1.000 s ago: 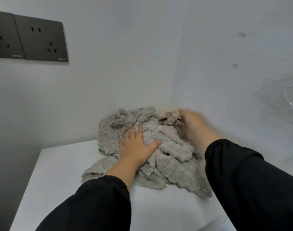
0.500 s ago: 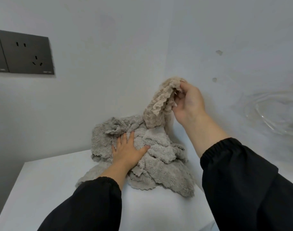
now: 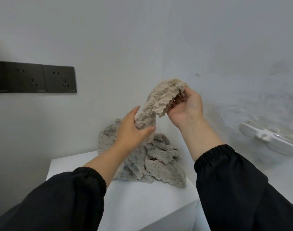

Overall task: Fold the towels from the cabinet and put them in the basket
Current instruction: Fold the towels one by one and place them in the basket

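Observation:
A beige fluffy towel [image 3: 160, 99] is lifted above a crumpled pile of grey towels [image 3: 152, 162] that lies in the back corner of a white cabinet top [image 3: 142, 200]. My right hand [image 3: 185, 107] pinches the beige towel's upper edge, fingers curled into the fabric. My left hand [image 3: 134, 129] grips the same towel lower down, thumb on one side and fingers on the other. The towel's lower end hangs down to the pile behind my left hand. No basket is in view.
White walls meet in a corner right behind the pile. A dark socket panel [image 3: 34, 79] is set in the left wall. A white glossy object [image 3: 267, 139] shows blurred at the right. The cabinet top's front edge runs at lower right.
My left hand has left the grey pile and risen to take hold of the beige towel. My right hand has drawn the towel further out and toward me.

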Available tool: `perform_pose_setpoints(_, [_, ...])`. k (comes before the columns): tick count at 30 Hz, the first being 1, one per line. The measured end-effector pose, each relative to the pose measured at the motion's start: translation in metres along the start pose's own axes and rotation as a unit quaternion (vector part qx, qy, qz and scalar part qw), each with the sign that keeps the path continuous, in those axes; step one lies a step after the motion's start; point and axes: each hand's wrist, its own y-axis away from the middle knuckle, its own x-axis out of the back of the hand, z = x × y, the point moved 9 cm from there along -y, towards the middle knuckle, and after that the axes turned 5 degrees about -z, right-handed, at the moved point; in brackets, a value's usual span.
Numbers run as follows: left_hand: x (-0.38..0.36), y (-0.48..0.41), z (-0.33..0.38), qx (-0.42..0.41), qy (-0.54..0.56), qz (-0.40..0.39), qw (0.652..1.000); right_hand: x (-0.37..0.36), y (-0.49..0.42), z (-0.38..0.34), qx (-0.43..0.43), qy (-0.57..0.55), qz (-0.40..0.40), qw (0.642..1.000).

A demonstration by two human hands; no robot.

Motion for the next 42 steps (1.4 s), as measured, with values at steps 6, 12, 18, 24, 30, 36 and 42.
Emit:
perform_pose_setpoints(6, [0.031, 0.033, 0.057, 0.057, 0.118, 0.035, 0.991, -0.001, 0.042, -0.011, 0.009, 0.031, 0.026, 0.999])
perform_pose_setpoints(12, [0.022, 0.091, 0.063, 0.136, 0.274, 0.022, 0.952, 0.017, 0.083, 0.025, -0.049, 0.105, -0.005, 0.993])
perform_pose_setpoints(18, [0.010, 0.141, 0.041, 0.195, 0.298, -0.021, 0.934, 0.055, 0.124, 0.083, -0.088, 0.154, -0.071, 0.982])
perform_pose_setpoints(24, [0.016, 0.190, -0.016, 0.290, 0.321, 0.013, 0.902, 0.109, 0.145, 0.081, -0.013, 0.244, 0.059, 0.968])
perform_pose_setpoints(30, [0.033, 0.218, -0.063, 0.254, -0.110, 0.011, 0.961, 0.101, 0.153, 0.064, 0.016, 0.308, 0.029, 0.951])
perform_pose_setpoints(36, [0.015, 0.214, -0.030, 0.169, 0.317, -0.001, 0.933, 0.098, 0.160, 0.080, 0.000, 0.449, -0.056, 0.892])
perform_pose_setpoints(42, [-0.013, 0.218, -0.035, 0.213, 0.418, -0.098, 0.878, 0.068, 0.174, 0.122, -0.059, 0.498, -0.196, 0.843])
